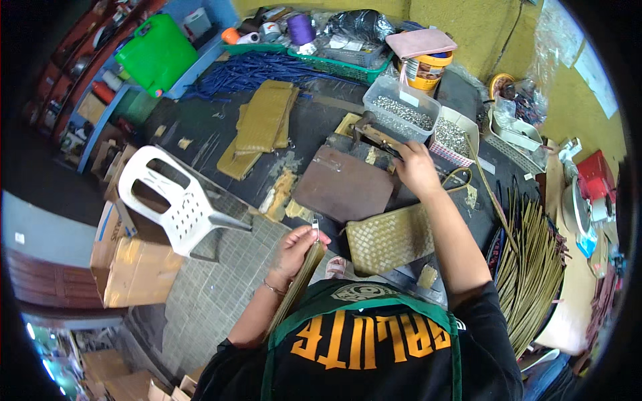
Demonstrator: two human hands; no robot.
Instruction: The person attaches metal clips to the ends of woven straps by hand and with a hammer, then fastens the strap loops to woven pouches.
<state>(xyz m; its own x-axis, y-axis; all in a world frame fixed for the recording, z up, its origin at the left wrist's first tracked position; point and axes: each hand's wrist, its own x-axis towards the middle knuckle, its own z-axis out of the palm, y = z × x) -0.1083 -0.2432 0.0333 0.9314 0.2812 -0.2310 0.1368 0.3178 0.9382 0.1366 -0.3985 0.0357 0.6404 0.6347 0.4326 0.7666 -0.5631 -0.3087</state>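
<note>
Olive strap [299, 282] hangs from my left hand [292, 252], thumb and fingers pinching it near its upper end, where a small silver metal piece [315, 228] sticks up; the rest runs down along my forearm, in front of the surface's near edge. My right hand [418, 170] is wrapped around the handle of a hammer [380, 138], its head pointing away to the left. Whether the hammer touches the surface, I cannot tell.

Black and scuffed, the surface [200, 127] carries a brown slab [344, 184] between my hands, with a woven olive bag [391, 240] just nearer to me. Folded olive panels [264, 120] lie farther left, and blue strips [247, 75] spread behind them. Near the hammer stand a clear bin [403, 112] and a pale basket [455, 137], both filled with small metal pieces. Beyond them, a yellow bucket [426, 72] bears a pink pouch [420, 43].

Long olive strips [531, 271] bunch at my right. Leftward, a white plastic chair [167, 194] stands on grey tiles [221, 287] beside a cardboard box [144, 271]; a bright green jerrycan [157, 53] sits farther back. Yellow wall [461, 20] rises behind.
</note>
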